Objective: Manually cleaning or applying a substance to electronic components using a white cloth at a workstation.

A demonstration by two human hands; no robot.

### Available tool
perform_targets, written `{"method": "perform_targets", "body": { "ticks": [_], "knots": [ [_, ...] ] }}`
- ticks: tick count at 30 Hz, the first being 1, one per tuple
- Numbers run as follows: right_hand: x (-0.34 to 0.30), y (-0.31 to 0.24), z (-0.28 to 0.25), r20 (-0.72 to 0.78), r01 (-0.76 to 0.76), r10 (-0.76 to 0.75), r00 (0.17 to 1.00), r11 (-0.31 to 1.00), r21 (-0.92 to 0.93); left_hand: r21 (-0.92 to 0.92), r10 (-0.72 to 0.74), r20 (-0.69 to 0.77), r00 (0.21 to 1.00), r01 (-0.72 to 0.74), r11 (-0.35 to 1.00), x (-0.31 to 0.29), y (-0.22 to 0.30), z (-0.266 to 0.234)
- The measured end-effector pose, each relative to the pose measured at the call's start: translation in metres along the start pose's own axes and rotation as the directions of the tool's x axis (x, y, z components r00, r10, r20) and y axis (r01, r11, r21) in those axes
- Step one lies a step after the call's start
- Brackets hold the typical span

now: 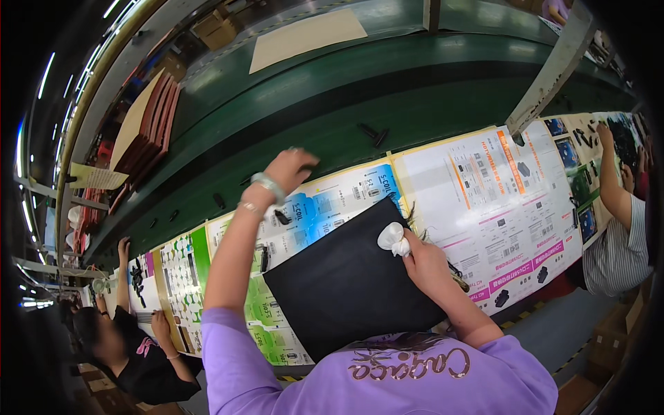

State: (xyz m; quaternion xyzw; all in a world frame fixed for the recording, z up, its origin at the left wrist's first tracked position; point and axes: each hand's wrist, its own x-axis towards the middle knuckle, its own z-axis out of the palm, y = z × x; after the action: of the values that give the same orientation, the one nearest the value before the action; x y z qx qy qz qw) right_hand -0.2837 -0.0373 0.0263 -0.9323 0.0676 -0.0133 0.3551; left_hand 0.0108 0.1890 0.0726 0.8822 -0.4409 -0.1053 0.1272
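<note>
White wad [393, 239]: 1 piece, cloth or thin film, I cannot tell which; above the black sheet, at the right hand's fingertips. Bunched, perhaps, so that it sits compactly in the fingers.

Right hand [427, 261]: grip narrow, closed on the white wad. Forearm slants up from the lower right, elbow bent near the body; thumb side faces the wad.

Left hand [292, 169]: raised over the near edge of the belt, arm almost straight, wrist bent to the right, fingers curled. Whether the grip holds anything, I cannot tell. The long reach probably suits a belt lying beyond the surface.

Black sheet [353, 283]: 1, laid aslant across the surface, its lower edge against the purple shirt [408, 377]; presumably a dark covering over the printed sheets.

Black part [281, 217]: 1, on the surface just below the left wrist, easily within that arm's range.

Second black part [264, 259]: 1, upright in view, close to the left forearm.

Belt [443, 90]: green, running past the surface; carries 2 black pieces [373, 135], near each other, with more scattered leftward.

Surface [477, 207]: covered in printed sheets, likely as protection.

Neighbours: 1 in a black shirt [149, 377] at left; 1 in a striped sleeve [615, 242] at right.
</note>
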Motion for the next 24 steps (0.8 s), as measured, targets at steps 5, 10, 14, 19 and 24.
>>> {"method": "perform_targets", "body": {
  "ticks": [5,10,14,19,24],
  "knots": [
    [-0.001,-0.006,-0.002,0.015,0.001,-0.001,1.000,0.999,-0.032,0.013,0.200,-0.368,0.908,-0.210,0.978,0.094,0.018,0.049],
    [-0.001,-0.007,-0.002,0.006,-0.006,0.006,1.000,1.000,-0.017,0.032,0.023,-0.207,0.978,-0.016,0.999,0.113,0.022,0.058],
    [-0.002,-0.002,-0.006,-0.039,0.019,-0.012,0.999,0.982,0.187,-0.224,-0.105,-0.526,0.844,-0.018,0.975,0.035,0.041,0.067],
    [0.000,-0.015,-0.008,-0.044,0.026,-0.015,0.999,0.963,0.267,-0.450,-0.191,-0.433,0.881,-0.027,0.893,-0.086,0.143,0.114],
    [0.003,-0.029,0.000,0.013,0.076,-0.078,0.997,0.991,0.113,-0.446,-0.305,-0.503,0.809,0.060,0.893,-0.112,0.159,0.138]
  ]
}}
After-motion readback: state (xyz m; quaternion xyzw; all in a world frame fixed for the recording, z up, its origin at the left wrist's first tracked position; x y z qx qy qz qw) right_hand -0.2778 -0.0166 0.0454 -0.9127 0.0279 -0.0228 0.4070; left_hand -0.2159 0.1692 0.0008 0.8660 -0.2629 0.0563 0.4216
